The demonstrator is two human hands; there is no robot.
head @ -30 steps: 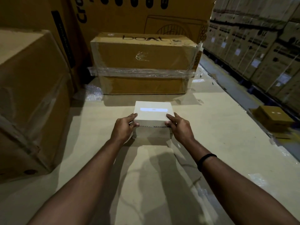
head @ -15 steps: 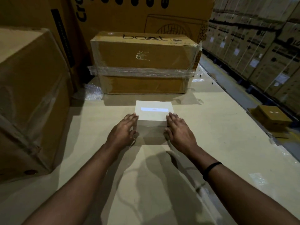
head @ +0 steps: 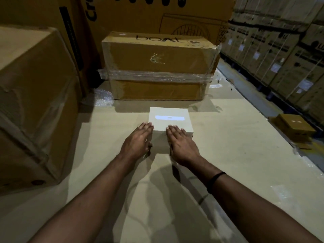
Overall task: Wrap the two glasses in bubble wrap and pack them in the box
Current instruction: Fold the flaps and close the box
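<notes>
A small white box (head: 172, 118) with a pale tape strip on its lid sits closed on the cardboard work surface (head: 228, 146). My left hand (head: 138, 141) lies flat with straight fingers, its fingertips touching the box's near left corner. My right hand (head: 180, 142) lies flat too, fingers straight over the box's near edge. The glasses are not visible. A crumpled piece of bubble wrap (head: 103, 98) lies at the back left, beside the large brown carton.
A taped brown carton (head: 157, 65) marked "boat" stands just behind the white box. A big carton (head: 33, 95) walls off the left. Stacked cartons (head: 280, 50) line an aisle on the right, with a small brown box (head: 294, 127) on the floor below the surface's right edge.
Both hands let go of the box's sides and flattened out with straight fingers. The box now sits slightly farther from me.
</notes>
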